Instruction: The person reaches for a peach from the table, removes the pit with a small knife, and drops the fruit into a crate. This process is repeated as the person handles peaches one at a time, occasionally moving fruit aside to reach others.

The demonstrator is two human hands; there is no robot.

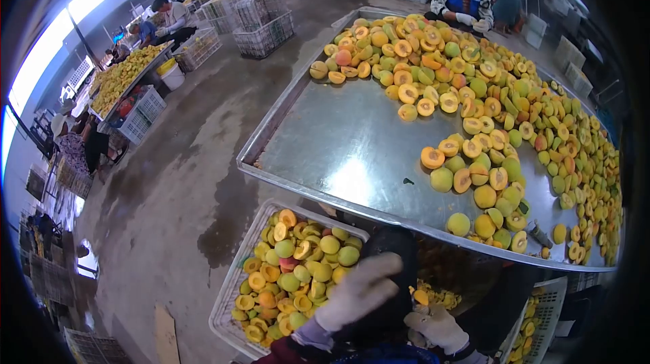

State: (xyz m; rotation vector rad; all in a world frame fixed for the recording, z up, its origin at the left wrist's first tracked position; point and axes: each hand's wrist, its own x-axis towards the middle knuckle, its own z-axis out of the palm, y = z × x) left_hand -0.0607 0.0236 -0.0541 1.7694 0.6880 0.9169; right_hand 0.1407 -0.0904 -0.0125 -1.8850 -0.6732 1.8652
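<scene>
My left hand [359,289], in a pale work glove and smeared a little by motion, hangs over the right side of a white plastic crate [227,296]. Its fingers are stretched out with nothing between them. Inside the crate lie yellow-green peaches [290,281], many cut in half. My right hand [440,328], also gloved, is low in front of my body with its fingers curled closed. An orange-yellow piece [421,297] shows right at its fingertips; I cannot tell what the hand grips. Behind it lies a heap of cut fruit [443,296].
A metal table [318,134] with a raised rim carries many halved peaches [474,79]. Across it stands a person [464,2] with gloved hands. A green crate [552,310] of fruit stands at lower right. Other workers, fruit tables and stacked crates [263,22] line the left.
</scene>
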